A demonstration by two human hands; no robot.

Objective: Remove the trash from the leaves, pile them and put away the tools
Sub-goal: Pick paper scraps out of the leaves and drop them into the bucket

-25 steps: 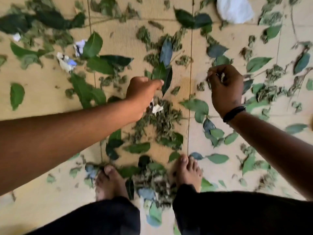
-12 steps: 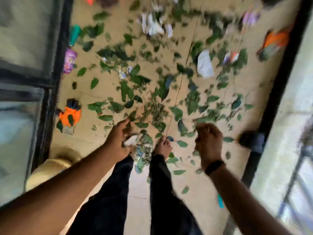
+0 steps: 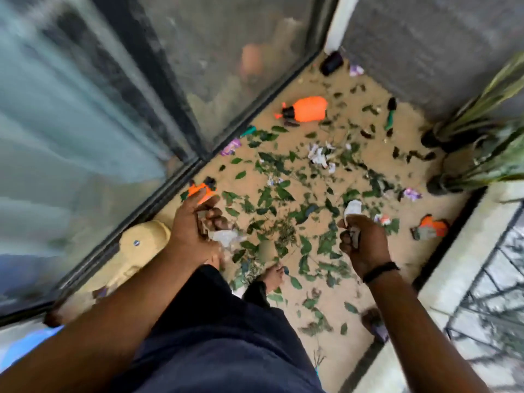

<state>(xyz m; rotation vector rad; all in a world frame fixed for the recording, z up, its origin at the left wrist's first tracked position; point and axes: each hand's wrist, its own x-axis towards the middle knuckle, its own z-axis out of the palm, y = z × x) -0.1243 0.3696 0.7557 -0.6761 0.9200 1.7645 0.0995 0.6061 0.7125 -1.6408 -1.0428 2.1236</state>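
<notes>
The left hand curls round crumpled pale scraps, and the right hand pinches a small white scrap, likely gathered so litter leaves the floor before piling. Beyond both hands, flat green leaves lie scattered with torn paper. Farther off lie a smooth orange sprayer and a green-handled tool.
</notes>
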